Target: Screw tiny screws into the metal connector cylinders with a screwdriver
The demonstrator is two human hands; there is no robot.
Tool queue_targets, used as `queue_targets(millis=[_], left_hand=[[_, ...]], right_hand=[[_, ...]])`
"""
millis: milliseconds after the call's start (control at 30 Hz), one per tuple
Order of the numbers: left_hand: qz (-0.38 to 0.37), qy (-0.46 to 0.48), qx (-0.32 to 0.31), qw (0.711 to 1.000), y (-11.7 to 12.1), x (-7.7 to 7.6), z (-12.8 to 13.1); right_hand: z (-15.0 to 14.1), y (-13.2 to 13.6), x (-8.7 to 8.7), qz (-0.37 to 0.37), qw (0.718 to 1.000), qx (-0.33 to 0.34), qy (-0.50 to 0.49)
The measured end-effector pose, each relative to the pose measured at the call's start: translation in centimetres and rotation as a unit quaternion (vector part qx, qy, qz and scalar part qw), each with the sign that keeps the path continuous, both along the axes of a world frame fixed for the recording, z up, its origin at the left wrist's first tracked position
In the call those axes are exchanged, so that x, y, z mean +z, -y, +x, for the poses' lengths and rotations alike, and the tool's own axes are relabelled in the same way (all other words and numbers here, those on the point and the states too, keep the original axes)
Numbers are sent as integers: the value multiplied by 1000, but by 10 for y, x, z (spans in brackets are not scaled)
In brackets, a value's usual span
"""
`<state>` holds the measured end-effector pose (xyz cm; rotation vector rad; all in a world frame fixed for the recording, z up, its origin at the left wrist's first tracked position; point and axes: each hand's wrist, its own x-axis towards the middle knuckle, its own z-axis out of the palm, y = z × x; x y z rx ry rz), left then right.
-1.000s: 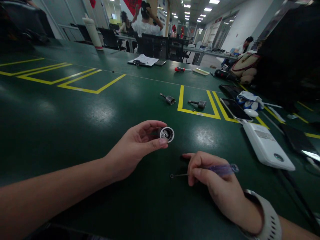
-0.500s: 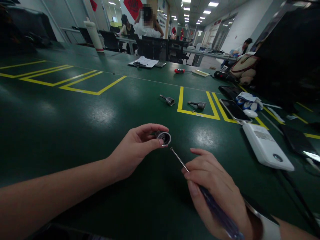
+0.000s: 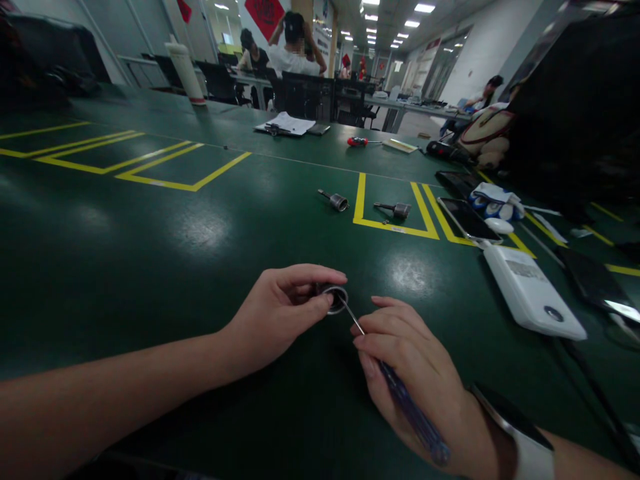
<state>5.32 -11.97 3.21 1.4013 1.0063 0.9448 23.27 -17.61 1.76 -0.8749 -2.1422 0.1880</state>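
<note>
My left hand [image 3: 280,310] pinches a small round metal cup-shaped part [image 3: 334,297] between thumb and fingers, its open end facing me, just above the green table [image 3: 150,233]. My right hand [image 3: 410,363] grips a thin screwdriver [image 3: 400,393] with a purple translucent handle like a pen. Its metal shaft reaches up and left, and the tip sits inside the part's opening. A white watch band is on my right wrist.
Two similar metal parts [image 3: 336,199] [image 3: 397,209] lie farther back by yellow floor-style markings. A white device [image 3: 533,292], phones [image 3: 465,217], a glove and a red-handled screwdriver [image 3: 357,141] lie to the right and rear. Papers [image 3: 286,123] and a bottle [image 3: 184,65] stand far back. People sit beyond the table.
My right hand turned the screwdriver from lying sideways to pointing up-left, then brought its tip into the metal part. My left hand lowered the part slightly toward me.
</note>
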Motion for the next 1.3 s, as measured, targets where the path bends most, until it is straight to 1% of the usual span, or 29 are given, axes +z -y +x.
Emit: queue_targets(millis=[100,300,433,567,633,733,800,867,900,933,967,1000,1067,1133,1200,1300], left_hand=[[15,-3,3,1000,1,0,1],[16,-6,12,1000,1,0,2],[18,-2,13,1000,0,-1,2],[5,-7,5,1000,-2,-1,4],[-10,-16,-3,1000,-5,-1,4],[-17,-26,-16,999,-12,-4,-1],[2,-47,-26,999,-20,-8,-7],[56,-94,-37,993,-32,-13,-13],[108,-122,-34,986,-40,-15,-16],[164,-163,-31,972,-47,-17,-19],[215,-218,-33,951,-55,-18,-20],[262,-266,-19,927,-63,-19,-21],[322,-346,-6,881,-78,-19,-21],[357,-401,0,844,-93,-19,-18],[368,-420,24,829,-105,-20,-14],[364,-412,79,831,-118,-21,-10]], right_hand=[[-1,0,-1,8,1000,2,0],[-2,1,-1,29,1000,-4,2],[-3,3,-1,20,1000,-14,2],[0,1,-2,-14,1000,2,-1],[3,-1,-2,-31,999,11,-20],[5,-4,-1,-57,997,-3,-53],[5,-6,1,-93,993,-28,-71],[3,-9,4,-143,984,-58,-90],[3,-11,5,-169,977,-74,-102],[2,-15,7,-196,970,-89,-113],[2,-19,9,-223,962,-100,-125],[1,-23,11,-250,953,-108,-137],[0,-36,13,-293,936,-110,-162],[-2,-51,12,-311,925,-108,-190],[-5,-67,9,-313,916,-101,-231],[-14,-87,0,-309,897,-66,-309]])
